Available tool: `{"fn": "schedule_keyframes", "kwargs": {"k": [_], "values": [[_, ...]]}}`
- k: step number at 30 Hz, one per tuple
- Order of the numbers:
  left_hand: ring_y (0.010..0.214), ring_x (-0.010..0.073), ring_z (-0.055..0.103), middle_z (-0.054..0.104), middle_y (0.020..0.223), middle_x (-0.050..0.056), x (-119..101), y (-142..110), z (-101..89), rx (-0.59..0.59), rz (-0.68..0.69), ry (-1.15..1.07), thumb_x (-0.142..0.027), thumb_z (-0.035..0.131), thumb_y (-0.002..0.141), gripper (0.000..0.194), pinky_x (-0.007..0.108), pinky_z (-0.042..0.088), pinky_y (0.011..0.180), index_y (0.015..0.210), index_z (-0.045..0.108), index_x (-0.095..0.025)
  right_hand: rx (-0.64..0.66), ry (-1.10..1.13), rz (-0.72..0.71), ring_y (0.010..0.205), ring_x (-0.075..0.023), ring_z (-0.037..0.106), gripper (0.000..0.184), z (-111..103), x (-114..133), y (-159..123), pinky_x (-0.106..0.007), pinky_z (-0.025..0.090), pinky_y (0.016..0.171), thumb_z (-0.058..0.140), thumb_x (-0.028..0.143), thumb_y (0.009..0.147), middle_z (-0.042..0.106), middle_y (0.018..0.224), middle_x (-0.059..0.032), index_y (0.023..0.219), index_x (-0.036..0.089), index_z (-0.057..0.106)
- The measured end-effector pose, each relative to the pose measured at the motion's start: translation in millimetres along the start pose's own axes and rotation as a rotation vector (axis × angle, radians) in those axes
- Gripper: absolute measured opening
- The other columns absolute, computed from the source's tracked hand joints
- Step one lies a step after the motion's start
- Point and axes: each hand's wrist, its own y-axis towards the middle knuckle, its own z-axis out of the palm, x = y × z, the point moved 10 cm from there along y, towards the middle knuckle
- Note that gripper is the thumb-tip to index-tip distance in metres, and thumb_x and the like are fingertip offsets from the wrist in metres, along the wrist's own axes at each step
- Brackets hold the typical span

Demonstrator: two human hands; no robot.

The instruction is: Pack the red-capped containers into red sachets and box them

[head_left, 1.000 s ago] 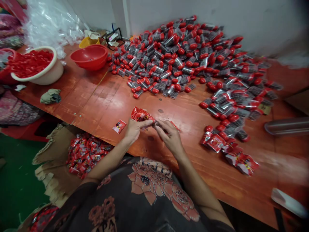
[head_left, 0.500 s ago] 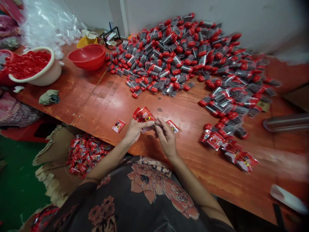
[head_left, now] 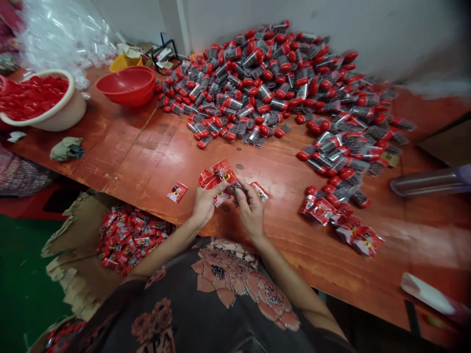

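My left hand is closed on several red printed packets that fan out above its thumb. Close beside it, my right hand is closed, its thumb and fingers pinching at something small and dark by the packets' lower edge. Fingers hide most of that dark thing, so I cannot tell its kind. One loose red packet lies flat on the table to the left. Another red packet lies just beyond my right hand, partly covered by it.
A large heap of clear tubes with red caps and dark contents spreads across the back. Red packets lie at the right near a clear cylinder. At left stand a red bowl and a white basin. Below, a carton holds packets.
The red packets in my left hand have fanned wider and tipped upright, showing their printed faces. Both hands stay close together, fingers shifting slightly. The whole view has drifted a little.
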Motion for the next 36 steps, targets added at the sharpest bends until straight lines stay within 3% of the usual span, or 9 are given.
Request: {"fn": "schedule_keyframes", "kwargs": {"k": [4, 8, 13, 17, 22, 26, 31, 36], "values": [[0.075, 0.0160, 0.069, 0.075, 0.085, 0.003, -1, -2, -1.7, -0.011, 0.026, 0.021, -0.020, 0.086, 0.055, 0.033, 0.030, 0.056, 0.077, 0.084, 0.070, -0.017, -0.038, 0.020, 0.038, 0.092, -0.0195, 0.063, 0.035, -3, -7, -1, -0.037, 0.058, 0.071, 0.050, 0.031, 0.093, 0.062, 0.112, -0.0076, 0.127, 0.030, 0.059], [0.073, 0.0173, 0.070, 0.075, 0.085, 0.004, 2, -1, -2.7, 0.004, 0.003, 0.058, -0.022, 0.087, 0.055, 0.033, 0.030, 0.056, 0.071, 0.084, 0.071, -0.017, -0.016, 0.031, 0.041, 0.096, -0.0197, 0.062, 0.034, -1, -7, -1, -0.035, 0.057, 0.072, 0.050, 0.030, 0.093, 0.062, 0.112, -0.0070, 0.126, 0.030, 0.058], [0.061, 0.0150, 0.065, 0.072, 0.075, 0.002, -8, 3, -7.4, -0.003, 0.014, 0.117, -0.029, 0.086, 0.057, 0.030, 0.027, 0.053, 0.059, 0.079, 0.070, -0.016, 0.097, 0.160, 0.059, 0.076, -0.0146, 0.061, 0.037, 5, -2, 0, -0.030, 0.056, 0.059, 0.056, 0.031, 0.090, 0.061, 0.103, -0.0037, 0.127, 0.032, 0.056], [0.061, 0.0133, 0.063, 0.071, 0.074, 0.001, -13, 3, 1.8, 0.086, -0.002, 0.200, -0.027, 0.085, 0.059, 0.026, 0.026, 0.052, 0.060, 0.077, 0.070, -0.016, 0.167, 0.208, 0.083, 0.064, -0.0113, 0.060, 0.037, 10, 2, 3, -0.029, 0.055, 0.055, 0.059, 0.033, 0.089, 0.059, 0.096, -0.0014, 0.126, 0.034, 0.057], [0.057, 0.0114, 0.060, 0.070, 0.072, 0.000, -8, 2, 6.0, 0.113, -0.029, 0.183, -0.025, 0.086, 0.058, 0.027, 0.026, 0.052, 0.059, 0.078, 0.070, -0.016, -0.009, 0.345, 0.167, 0.059, -0.0096, 0.058, 0.021, 3, -4, 0, -0.026, 0.054, 0.051, 0.061, 0.036, 0.087, 0.063, 0.089, 0.0004, 0.106, 0.026, 0.060], [0.058, 0.0117, 0.060, 0.069, 0.070, 0.000, -6, 5, 6.4, 0.099, -0.057, 0.187, -0.023, 0.086, 0.057, 0.026, 0.025, 0.050, 0.059, 0.075, 0.069, -0.015, 0.002, 0.314, 0.205, 0.059, -0.0110, 0.059, 0.028, 5, -6, -3, -0.027, 0.056, 0.053, 0.062, 0.037, 0.085, 0.063, 0.085, 0.0006, 0.109, 0.026, 0.056], [0.054, 0.0125, 0.059, 0.068, 0.068, 0.000, -4, 8, -4.1, 0.003, -0.091, 0.160, -0.024, 0.089, 0.051, 0.031, 0.027, 0.049, 0.057, 0.073, 0.069, -0.016, 0.202, 0.267, 0.201, 0.076, -0.0162, 0.064, 0.057, 11, -7, 2, -0.034, 0.061, 0.067, 0.062, 0.032, 0.083, 0.062, 0.100, -0.0034, 0.138, 0.033, 0.046], [0.049, 0.0114, 0.056, 0.066, 0.061, 0.000, 16, 1, -0.4, 0.076, -0.195, 0.213, -0.025, 0.087, 0.055, 0.025, 0.026, 0.048, 0.052, 0.073, 0.071, -0.016, 0.229, 0.256, 0.196, 0.082, -0.0177, 0.065, 0.050, 12, -15, 4, -0.040, 0.061, 0.076, 0.060, 0.032, 0.086, 0.064, 0.108, -0.0047, 0.136, 0.034, 0.052]]}}
